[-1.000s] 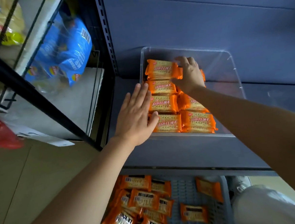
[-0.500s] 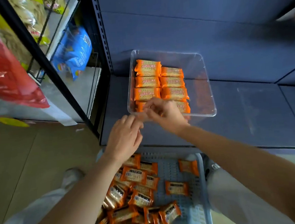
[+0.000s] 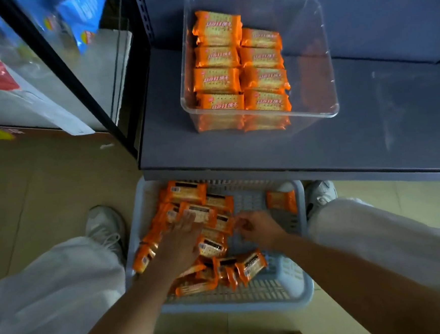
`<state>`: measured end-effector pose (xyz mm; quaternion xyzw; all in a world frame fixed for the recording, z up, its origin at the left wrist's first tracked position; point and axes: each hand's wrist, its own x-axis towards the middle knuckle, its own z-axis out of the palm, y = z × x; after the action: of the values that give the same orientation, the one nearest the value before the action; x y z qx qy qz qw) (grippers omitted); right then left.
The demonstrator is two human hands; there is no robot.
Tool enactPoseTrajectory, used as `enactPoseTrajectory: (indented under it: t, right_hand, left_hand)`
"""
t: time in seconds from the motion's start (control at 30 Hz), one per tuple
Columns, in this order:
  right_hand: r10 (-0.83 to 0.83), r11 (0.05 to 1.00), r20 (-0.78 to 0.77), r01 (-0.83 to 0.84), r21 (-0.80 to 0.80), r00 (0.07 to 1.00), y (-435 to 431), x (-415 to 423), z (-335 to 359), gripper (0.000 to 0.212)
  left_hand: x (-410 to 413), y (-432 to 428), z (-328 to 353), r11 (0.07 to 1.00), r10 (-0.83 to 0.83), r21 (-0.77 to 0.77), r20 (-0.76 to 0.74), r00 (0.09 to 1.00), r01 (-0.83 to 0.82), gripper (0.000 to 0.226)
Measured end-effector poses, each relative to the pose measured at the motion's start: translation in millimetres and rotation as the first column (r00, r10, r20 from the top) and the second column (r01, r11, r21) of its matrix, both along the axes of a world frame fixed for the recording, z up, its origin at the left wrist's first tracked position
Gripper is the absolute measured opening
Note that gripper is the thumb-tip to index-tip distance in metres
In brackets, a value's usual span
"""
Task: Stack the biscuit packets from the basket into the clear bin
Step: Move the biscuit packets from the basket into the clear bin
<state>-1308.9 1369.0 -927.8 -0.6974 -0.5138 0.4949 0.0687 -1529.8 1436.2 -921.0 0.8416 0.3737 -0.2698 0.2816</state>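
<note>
1. Two columns of biscuit packets [image 3: 240, 67] already sit stacked in the clear bin [image 3: 331, 52] at 12 o'clock.
2. Plenty of loose packets [image 3: 250, 266] in the basket [image 3: 289, 288] at 6 o'clock.
3. My left grip [image 3: 182, 243] lies flat, released, on the pile.
4. My right grip [image 3: 260, 229] has fingers curled at a packet's edge, can't tell if it's grasping.

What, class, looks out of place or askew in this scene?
One orange biscuit packet lies alone at the right of the pale blue plastic basket, apart from the jumbled heap on its left. Packets in the clear plastic bin sit neatly.
</note>
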Motion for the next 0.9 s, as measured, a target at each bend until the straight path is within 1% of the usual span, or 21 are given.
enactPoseTrajectory:
  t: [0.03,0.1,0.17,0.23,0.33,0.4,0.53,0.67,0.73,0.8,0.87,0.9]
  right_hand:
    - [0.019,0.998,0.002,-0.019,-0.065,1.000,-7.0,-0.9,-7.1,0.022]
    - [0.081,0.988,0.005,-0.080,-0.134,0.997,-21.9,-3.8,-24.2,0.020]
    - [0.084,0.983,-0.085,-0.096,-0.154,0.993,-37.5,-9.2,-43.7,0.016]
    - [0.106,0.972,-0.108,-0.126,-0.199,0.988,-49.9,-14.7,-60.6,0.019]
    - [0.193,0.959,-0.063,-0.202,-0.198,0.979,-60.3,-21.7,-74.1,0.029]
    - [0.208,0.960,-0.044,-0.213,-0.183,0.977,-62.5,-22.4,-80.2,0.025]
    - [0.082,0.981,-0.120,-0.101,-0.165,0.989,-58.9,-13.1,-82.5,0.008]
    - [-0.053,0.969,-0.170,0.010,-0.246,0.984,-50.8,1.3,-74.0,0.007]
    - [-0.113,0.952,-0.232,0.039,-0.303,0.966,-44.1,9.4,-63.7,0.006]
    - [-0.175,0.937,-0.343,0.049,-0.347,0.923,-35.1,16.5,-47.4,0.003]
    - [-0.244,0.926,-0.419,0.081,-0.369,0.875,-25.2,22.0,-29.2,0.004]
    - [-0.254,0.929,-0.447,0.088,-0.359,0.857,-20.5,23.7,-20.9,0.002]
  left_hand:
    - [-1.0,-2.2,-6.2,1.000,-0.017,0.004,-0.012,1.000,0.017,0.065]
    - [-1.0,-4.5,-16.7,0.999,-0.035,0.009,-0.034,0.999,0.036,0.068]
    - [0.1,-5.0,-24.1,0.999,-0.043,0.014,-0.059,0.997,0.043,0.070]
    - [0.4,-5.6,-29.3,0.998,-0.058,0.032,-0.070,0.996,0.060,0.070]
    - [-1.5,-8.6,-33.6,0.995,-0.059,0.079,-0.050,0.997,0.063,0.069]
    - [-3.2,-10.7,-35.6,0.993,-0.060,0.101,-0.037,0.997,0.064,0.069]
    - [-3.8,-11.2,-38.2,0.996,-0.030,0.086,0.001,1.000,0.029,0.070]
    - [-2.9,-10.9,-36.7,0.996,-0.009,0.085,0.007,1.000,0.008,0.070]
    - [-1.1,-10.5,-35.3,0.997,0.017,0.076,0.038,0.999,-0.020,0.067]
    - [0.4,-9.8,-33.7,0.996,0.060,0.064,0.107,0.992,-0.067,0.059]
    - [2.5,-11.0,-31.9,0.990,0.100,0.076,0.232,0.968,-0.121,0.047]
    - [4.3,-12.2,-29.8,0.986,0.134,0.053,0.301,0.944,-0.157,0.041]
